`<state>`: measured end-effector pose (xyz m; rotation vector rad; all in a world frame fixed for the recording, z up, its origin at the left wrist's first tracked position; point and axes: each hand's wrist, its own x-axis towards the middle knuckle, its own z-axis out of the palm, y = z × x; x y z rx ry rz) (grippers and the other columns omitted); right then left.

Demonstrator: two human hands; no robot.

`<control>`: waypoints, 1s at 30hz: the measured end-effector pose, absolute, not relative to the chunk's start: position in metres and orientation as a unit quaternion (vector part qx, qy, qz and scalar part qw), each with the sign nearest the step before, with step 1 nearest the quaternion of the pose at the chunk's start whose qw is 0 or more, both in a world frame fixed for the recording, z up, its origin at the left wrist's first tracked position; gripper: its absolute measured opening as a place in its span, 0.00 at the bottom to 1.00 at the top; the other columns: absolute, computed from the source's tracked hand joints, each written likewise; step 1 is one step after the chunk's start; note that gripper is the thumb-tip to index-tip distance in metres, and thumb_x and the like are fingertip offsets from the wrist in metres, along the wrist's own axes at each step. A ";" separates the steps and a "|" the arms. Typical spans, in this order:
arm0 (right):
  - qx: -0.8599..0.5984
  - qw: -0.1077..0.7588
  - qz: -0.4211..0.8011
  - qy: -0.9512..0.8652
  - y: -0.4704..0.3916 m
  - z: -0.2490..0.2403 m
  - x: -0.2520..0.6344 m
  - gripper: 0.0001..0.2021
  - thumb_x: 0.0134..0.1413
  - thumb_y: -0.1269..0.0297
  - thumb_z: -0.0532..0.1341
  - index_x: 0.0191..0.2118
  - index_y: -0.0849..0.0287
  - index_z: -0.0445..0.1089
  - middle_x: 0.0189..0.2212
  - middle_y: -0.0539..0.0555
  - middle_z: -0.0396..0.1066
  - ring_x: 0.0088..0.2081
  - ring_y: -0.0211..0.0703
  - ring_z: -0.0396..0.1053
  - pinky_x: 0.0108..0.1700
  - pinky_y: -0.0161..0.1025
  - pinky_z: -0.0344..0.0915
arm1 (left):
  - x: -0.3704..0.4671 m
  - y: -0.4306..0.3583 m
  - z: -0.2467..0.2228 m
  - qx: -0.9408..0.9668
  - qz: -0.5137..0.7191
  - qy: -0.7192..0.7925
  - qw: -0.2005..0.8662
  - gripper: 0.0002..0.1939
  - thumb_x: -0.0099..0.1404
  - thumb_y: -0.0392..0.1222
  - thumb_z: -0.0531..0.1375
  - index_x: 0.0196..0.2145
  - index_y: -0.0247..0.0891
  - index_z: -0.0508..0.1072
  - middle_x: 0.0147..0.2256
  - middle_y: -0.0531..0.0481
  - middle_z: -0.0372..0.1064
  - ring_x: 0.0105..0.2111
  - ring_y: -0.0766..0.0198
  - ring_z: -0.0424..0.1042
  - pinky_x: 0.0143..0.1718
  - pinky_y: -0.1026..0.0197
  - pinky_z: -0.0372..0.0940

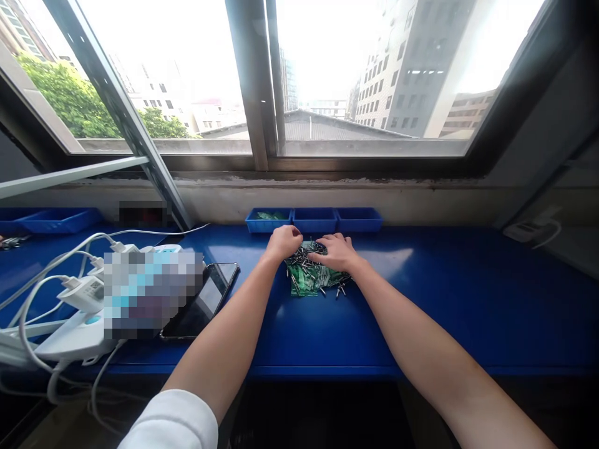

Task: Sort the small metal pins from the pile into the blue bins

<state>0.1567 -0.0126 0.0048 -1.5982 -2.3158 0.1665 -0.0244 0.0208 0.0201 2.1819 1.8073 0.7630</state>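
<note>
A pile of small metal pin-like parts (306,265) lies on green plastic packets (304,284) on the blue table. At the pile's upper left, my left hand (284,242) is closed, its fingers curled together; whatever is in them is too small to make out. My right hand (337,252) rests over the right side of the pile with its fingers spread, touching the loose parts. Several single pins (340,290) have strayed to the pile's lower right.
Behind the hands stand three joined blue bins; the left bin (269,219) has green packets in it, beside the middle bin (314,218) and right bin (359,219). A phone (201,302) and a power strip (79,333) with cables lie left. A metal post (163,174) rises behind.
</note>
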 end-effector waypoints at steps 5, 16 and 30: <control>-0.530 0.159 0.062 -0.831 -0.015 0.003 0.153 0.26 0.52 0.43 0.52 0.50 0.51 0.68 0.50 0.57 0.68 0.52 0.57 0.58 0.51 0.53 0.53 | -0.012 0.008 -0.001 0.827 0.243 0.506 0.036 0.15 0.60 0.46 0.54 0.39 0.40 0.77 0.42 0.44 0.70 0.43 0.55 0.69 0.46 0.58 0.63; -0.473 0.268 0.061 -0.837 -0.012 -0.001 0.155 0.12 0.51 0.55 0.61 0.38 0.53 0.76 0.37 0.55 0.75 0.43 0.49 0.69 0.44 0.41 0.62 | -0.009 0.011 -0.014 0.812 0.301 0.495 0.063 0.14 0.61 0.42 0.53 0.34 0.40 0.78 0.37 0.46 0.72 0.39 0.57 0.70 0.42 0.60 0.64; -0.439 0.313 0.091 -0.837 -0.007 -0.008 0.160 0.17 0.47 0.51 0.63 0.39 0.57 0.75 0.36 0.55 0.75 0.42 0.48 0.69 0.43 0.41 0.64 | -0.010 0.004 0.000 0.764 0.359 0.514 0.153 0.10 0.55 0.38 0.58 0.35 0.41 0.77 0.31 0.51 0.75 0.36 0.58 0.72 0.42 0.58 0.64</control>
